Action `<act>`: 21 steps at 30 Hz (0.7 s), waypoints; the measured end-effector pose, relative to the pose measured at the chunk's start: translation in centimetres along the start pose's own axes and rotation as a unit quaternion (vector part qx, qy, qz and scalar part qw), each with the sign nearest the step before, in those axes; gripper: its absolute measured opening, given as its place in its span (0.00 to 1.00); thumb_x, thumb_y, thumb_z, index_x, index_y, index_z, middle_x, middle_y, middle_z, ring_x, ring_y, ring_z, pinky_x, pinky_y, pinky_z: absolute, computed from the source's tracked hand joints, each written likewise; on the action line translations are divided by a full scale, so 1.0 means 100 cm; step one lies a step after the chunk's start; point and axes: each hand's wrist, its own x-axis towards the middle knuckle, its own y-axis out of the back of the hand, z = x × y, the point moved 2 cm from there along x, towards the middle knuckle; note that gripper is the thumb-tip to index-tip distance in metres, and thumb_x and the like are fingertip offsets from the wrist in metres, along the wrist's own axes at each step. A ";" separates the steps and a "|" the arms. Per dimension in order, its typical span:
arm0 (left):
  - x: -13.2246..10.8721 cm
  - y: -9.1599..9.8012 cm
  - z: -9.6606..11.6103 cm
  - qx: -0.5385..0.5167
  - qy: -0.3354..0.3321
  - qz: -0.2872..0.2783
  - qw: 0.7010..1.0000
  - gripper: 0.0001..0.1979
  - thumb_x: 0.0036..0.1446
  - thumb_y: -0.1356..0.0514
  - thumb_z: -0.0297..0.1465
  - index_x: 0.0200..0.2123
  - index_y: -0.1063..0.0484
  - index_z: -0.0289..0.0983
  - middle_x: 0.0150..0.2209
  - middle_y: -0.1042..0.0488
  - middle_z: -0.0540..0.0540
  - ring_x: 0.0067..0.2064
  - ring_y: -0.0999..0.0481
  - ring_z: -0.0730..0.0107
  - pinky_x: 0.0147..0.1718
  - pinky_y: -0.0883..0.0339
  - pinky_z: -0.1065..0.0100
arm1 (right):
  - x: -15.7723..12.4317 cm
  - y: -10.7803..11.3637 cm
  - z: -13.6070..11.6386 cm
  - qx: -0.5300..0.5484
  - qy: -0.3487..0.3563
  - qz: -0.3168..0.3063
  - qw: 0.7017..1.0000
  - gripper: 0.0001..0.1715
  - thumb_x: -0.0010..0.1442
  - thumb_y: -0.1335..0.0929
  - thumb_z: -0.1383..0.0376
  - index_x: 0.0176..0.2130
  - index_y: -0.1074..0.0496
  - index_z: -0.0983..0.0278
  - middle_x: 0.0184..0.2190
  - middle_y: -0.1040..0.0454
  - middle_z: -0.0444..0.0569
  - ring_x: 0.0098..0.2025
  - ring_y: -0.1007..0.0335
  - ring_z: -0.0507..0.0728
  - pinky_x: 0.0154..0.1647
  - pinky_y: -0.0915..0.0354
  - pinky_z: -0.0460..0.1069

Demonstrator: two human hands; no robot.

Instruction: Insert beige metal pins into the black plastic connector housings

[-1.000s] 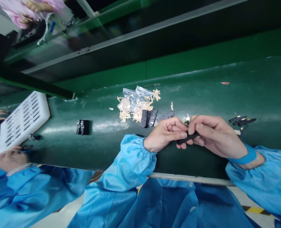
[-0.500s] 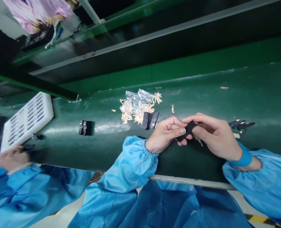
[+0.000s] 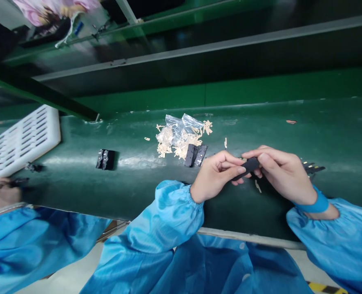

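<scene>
Black part [image 3: 250, 165] near belt edge [image 3: 248, 237]

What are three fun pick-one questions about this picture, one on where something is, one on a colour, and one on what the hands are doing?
1. Where are the clear plastic bags?
A. In the white tray
B. On the green work surface
C. On a blue sleeve

2. What colour is the band on the wrist of the right hand?
A. Red
B. Yellow
C. Blue

3. What is happening to the black piece?
A. The left hand and right hand pinch it
B. It lies untouched on the surface
C. It sits in the white tray

Answers:
1. B, the bags lie on the green surface.
2. C, the band looks blue.
3. A, fingers of both hands touch it.
</scene>
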 end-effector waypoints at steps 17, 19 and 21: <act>0.005 0.007 -0.005 0.190 -0.081 0.023 0.978 0.14 0.64 0.34 0.41 0.43 0.19 0.35 0.38 0.15 0.44 0.31 0.19 0.74 0.31 0.24 0.72 | 0.008 0.007 -0.002 -0.054 -0.148 -0.003 0.987 0.17 0.56 0.21 0.54 0.33 0.22 0.63 0.22 0.26 0.44 0.20 0.36 0.49 0.20 0.39 0.44; 0.008 0.018 0.004 0.217 -0.124 0.074 0.966 0.14 0.68 0.38 0.40 0.43 0.19 0.36 0.38 0.15 0.44 0.32 0.19 0.73 0.30 0.25 0.72 | 0.013 0.020 -0.001 0.015 -0.160 0.085 0.983 0.13 0.54 0.21 0.59 0.33 0.23 0.63 0.20 0.27 0.43 0.19 0.37 0.49 0.18 0.41 0.43; 0.008 0.033 0.016 0.242 -0.166 0.154 0.943 0.14 0.70 0.41 0.40 0.44 0.19 0.36 0.37 0.16 0.44 0.34 0.18 0.72 0.31 0.25 0.72 | 0.017 0.031 -0.001 0.122 -0.108 0.221 0.962 0.10 0.52 0.21 0.63 0.34 0.22 0.62 0.24 0.24 0.44 0.21 0.33 0.50 0.20 0.38 0.44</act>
